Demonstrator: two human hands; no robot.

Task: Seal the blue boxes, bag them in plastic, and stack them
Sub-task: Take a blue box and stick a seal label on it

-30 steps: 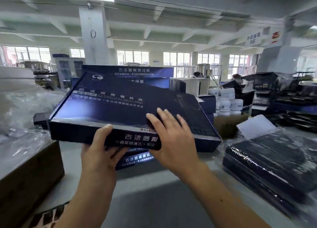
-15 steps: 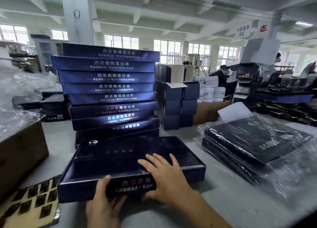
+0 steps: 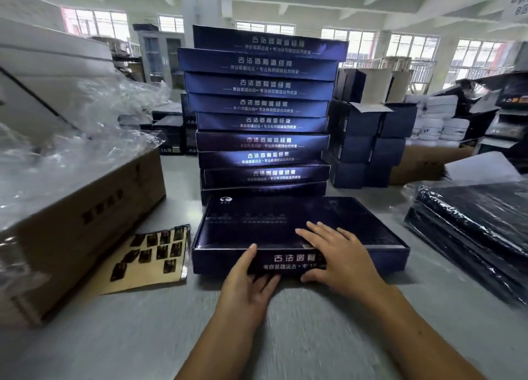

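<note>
Under the right fingers [image 3: 315, 231], blue box [image 3: 257, 225].

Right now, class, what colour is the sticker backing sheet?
The backing sheet is tan; head view.

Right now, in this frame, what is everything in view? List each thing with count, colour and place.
table: one, grey, under everything
box stack: about nine, blue, middle of the table
blue box: one, dark blue, flat in front of the box stack
sticker sheet: one, tan with dark stickers, left of the blue box
carton: one, brown, far left, clear plastic piled on top
bagged boxes: count unclear, dark in plastic, right
small boxes: several, dark blue, behind and right of the box stack
left hand: grips the blue box's front edge, thumb on top
right hand: fingers flat on its top
</note>
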